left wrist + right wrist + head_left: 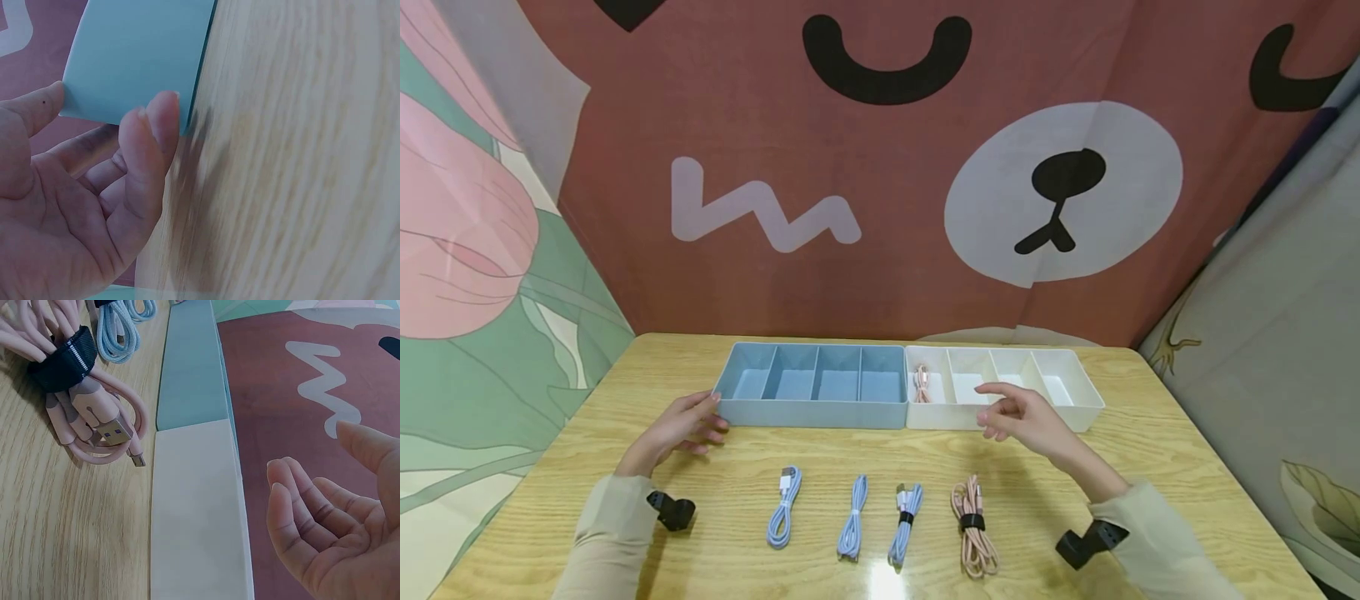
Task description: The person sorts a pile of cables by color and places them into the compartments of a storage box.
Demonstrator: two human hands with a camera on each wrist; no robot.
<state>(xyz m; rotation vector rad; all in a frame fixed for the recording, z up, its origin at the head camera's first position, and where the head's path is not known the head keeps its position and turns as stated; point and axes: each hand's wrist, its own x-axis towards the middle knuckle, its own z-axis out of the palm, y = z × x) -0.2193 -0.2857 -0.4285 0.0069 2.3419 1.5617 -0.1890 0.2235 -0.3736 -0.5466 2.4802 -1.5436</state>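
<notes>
My left hand (681,425) is at the left end of the blue divided box (812,414), fingers relaxed, the thumb touching its corner in the left wrist view. Over the front wall of the white divided box (940,417) hovers my right hand (1018,421), loosely bent and holding nothing. A pink cable (922,383) stands in the white box's leftmost compartment. On the table in front lie a blue cable (784,508), a second blue cable (852,521), a blue cable with a black strap (905,525) and a thick pink cable (976,533) with a black strap.
Both boxes sit end to end near the back edge of the wooden table (730,567). Behind them hangs a brown cloth (895,283) with a bear face, and patterned curtains (467,400) flank the sides.
</notes>
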